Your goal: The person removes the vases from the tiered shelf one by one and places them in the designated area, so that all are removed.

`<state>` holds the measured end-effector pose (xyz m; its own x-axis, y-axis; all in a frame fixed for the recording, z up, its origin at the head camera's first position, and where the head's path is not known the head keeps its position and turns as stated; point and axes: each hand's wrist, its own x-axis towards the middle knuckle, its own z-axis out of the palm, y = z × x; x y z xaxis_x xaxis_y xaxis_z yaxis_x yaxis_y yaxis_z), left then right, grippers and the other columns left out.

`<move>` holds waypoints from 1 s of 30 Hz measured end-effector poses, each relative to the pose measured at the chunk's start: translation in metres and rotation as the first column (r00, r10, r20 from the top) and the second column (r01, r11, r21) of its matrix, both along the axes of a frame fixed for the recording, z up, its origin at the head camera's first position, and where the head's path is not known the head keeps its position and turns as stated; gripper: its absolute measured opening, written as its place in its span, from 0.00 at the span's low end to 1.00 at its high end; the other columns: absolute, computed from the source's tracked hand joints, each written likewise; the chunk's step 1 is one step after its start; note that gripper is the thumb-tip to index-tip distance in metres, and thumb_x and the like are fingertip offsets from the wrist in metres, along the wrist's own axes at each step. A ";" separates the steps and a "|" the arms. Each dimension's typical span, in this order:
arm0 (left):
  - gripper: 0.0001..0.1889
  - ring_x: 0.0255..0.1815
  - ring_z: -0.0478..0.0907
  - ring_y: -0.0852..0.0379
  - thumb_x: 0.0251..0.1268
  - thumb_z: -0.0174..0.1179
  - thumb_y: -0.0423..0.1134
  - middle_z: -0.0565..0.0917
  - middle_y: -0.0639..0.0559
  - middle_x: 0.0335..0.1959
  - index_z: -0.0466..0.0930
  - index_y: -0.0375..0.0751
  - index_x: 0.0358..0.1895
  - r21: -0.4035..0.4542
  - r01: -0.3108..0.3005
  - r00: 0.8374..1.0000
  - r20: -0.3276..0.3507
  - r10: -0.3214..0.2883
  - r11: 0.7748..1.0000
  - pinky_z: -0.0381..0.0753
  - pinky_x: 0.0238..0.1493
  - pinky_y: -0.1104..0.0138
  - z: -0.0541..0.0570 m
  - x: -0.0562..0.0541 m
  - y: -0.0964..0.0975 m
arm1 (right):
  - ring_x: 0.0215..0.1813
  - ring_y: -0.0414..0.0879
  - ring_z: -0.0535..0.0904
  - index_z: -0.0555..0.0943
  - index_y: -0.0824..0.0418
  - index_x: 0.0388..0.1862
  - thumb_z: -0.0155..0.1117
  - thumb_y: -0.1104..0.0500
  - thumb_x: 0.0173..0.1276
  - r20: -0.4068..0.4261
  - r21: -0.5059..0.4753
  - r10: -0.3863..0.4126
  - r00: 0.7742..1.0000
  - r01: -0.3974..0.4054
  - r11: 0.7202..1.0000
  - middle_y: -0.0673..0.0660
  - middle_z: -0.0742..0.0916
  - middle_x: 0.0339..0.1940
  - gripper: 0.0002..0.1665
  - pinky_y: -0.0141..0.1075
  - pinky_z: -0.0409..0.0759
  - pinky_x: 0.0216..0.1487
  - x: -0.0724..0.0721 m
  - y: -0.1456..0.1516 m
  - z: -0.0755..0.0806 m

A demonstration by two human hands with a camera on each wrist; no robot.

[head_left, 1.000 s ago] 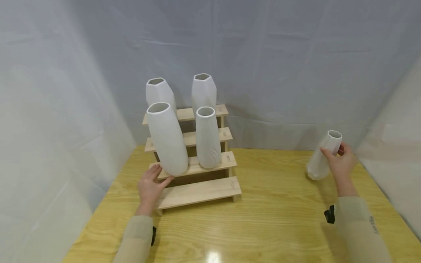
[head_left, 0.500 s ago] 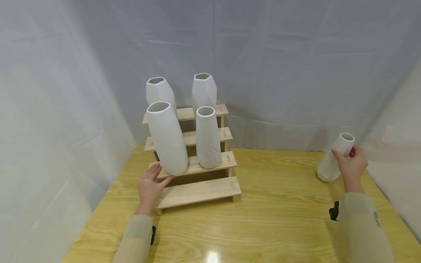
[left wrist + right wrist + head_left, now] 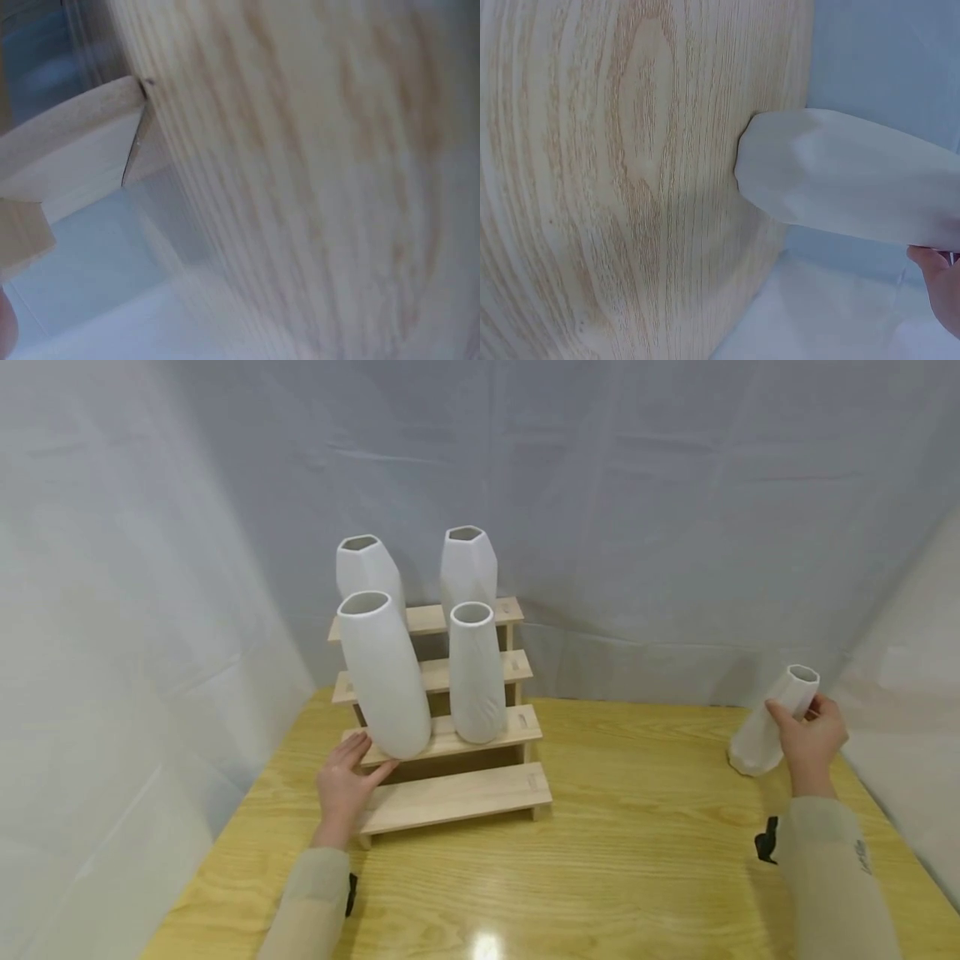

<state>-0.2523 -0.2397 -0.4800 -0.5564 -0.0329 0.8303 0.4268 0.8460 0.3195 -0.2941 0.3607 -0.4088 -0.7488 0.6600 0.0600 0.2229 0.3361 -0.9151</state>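
Visibly, the right hand (image 3: 813, 737) gripped a white vase (image 3: 762, 737); the left hand (image 3: 347, 783), fingers spread, touched the wooden stand (image 3: 459, 797).

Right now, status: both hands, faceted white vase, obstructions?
Right hand grips faceted white vase by its upper part, base at yellowish wooden table. Left hand at left end of tiered pale-wood stand. No obstruction visible around the vase.

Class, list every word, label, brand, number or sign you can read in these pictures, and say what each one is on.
Nothing can be read for certain.
Dark lettering on the right sleeve: too small and blurred to read.
No writing shows on the white vases, the stepped wooden stand or the table.
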 end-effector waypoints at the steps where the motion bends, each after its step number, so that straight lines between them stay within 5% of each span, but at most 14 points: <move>1: 0.42 0.42 0.77 0.41 0.43 0.49 0.71 0.81 0.36 0.37 0.80 0.27 0.37 -0.001 -0.001 1.000 -0.002 0.001 1.000 0.75 0.44 0.50 0.000 0.000 0.000 | 0.61 0.50 0.62 0.59 0.61 0.65 0.59 0.49 0.57 0.001 -0.001 0.001 1.000 -0.001 1.000 0.60 0.67 0.62 0.40 0.39 0.66 0.60 0.000 0.000 0.000; 17: 0.43 0.44 0.76 0.41 0.42 0.48 0.71 0.81 0.37 0.39 0.80 0.28 0.39 0.001 -0.002 0.999 0.038 0.002 1.000 0.75 0.45 0.50 0.002 0.002 0.000 | 0.62 0.52 0.60 0.56 0.61 0.66 0.59 0.48 0.57 0.006 -0.003 0.042 0.999 -0.042 0.999 0.61 0.65 0.63 0.42 0.42 0.64 0.61 0.004 0.003 0.001; 19: 0.37 0.45 0.76 0.41 0.40 0.60 0.64 0.80 0.37 0.40 0.80 0.28 0.39 0.006 0.004 0.999 0.044 -0.004 1.000 0.74 0.46 0.50 0.002 0.002 0.000 | 0.63 0.52 0.60 0.56 0.61 0.67 0.59 0.48 0.57 0.002 -0.004 0.045 0.999 -0.045 0.999 0.61 0.65 0.63 0.42 0.42 0.63 0.61 0.004 0.004 0.000; 22: 0.37 0.45 0.76 0.42 0.40 0.60 0.64 0.80 0.38 0.40 0.80 0.29 0.39 0.008 0.007 0.999 0.042 -0.007 1.000 0.74 0.46 0.50 0.003 0.001 0.001 | 0.63 0.51 0.59 0.56 0.60 0.67 0.59 0.47 0.57 -0.006 -0.009 0.051 0.999 -0.051 0.999 0.60 0.65 0.64 0.42 0.41 0.63 0.62 0.005 0.005 -0.001; 24: 0.37 0.45 0.76 0.42 0.41 0.60 0.64 0.80 0.38 0.40 0.80 0.29 0.39 0.008 0.009 0.999 0.043 -0.009 1.000 0.74 0.46 0.50 0.003 0.001 0.001 | 0.64 0.51 0.59 0.55 0.59 0.67 0.59 0.47 0.57 -0.008 -0.013 0.057 0.998 -0.057 0.998 0.60 0.64 0.65 0.43 0.41 0.62 0.62 0.007 0.006 -0.001; 26: 0.42 0.44 0.76 0.41 0.43 0.48 0.71 0.80 0.37 0.40 0.80 0.28 0.39 0.004 0.006 0.999 0.034 -0.007 1.000 0.74 0.45 0.50 0.002 0.001 0.001 | 0.64 0.51 0.58 0.54 0.59 0.68 0.59 0.46 0.57 -0.010 -0.011 0.065 0.998 -0.065 0.998 0.60 0.64 0.65 0.43 0.41 0.62 0.62 0.009 0.006 -0.001; 30: 0.43 0.43 0.77 0.41 0.43 0.48 0.71 0.81 0.37 0.38 0.80 0.27 0.37 -0.004 -0.001 1.000 0.013 0.001 1.000 0.75 0.44 0.50 0.001 0.000 0.000 | 0.65 0.51 0.58 0.53 0.59 0.68 0.59 0.46 0.57 -0.010 0.007 0.070 0.998 -0.070 0.998 0.61 0.63 0.65 0.45 0.41 0.61 0.63 0.012 0.005 0.002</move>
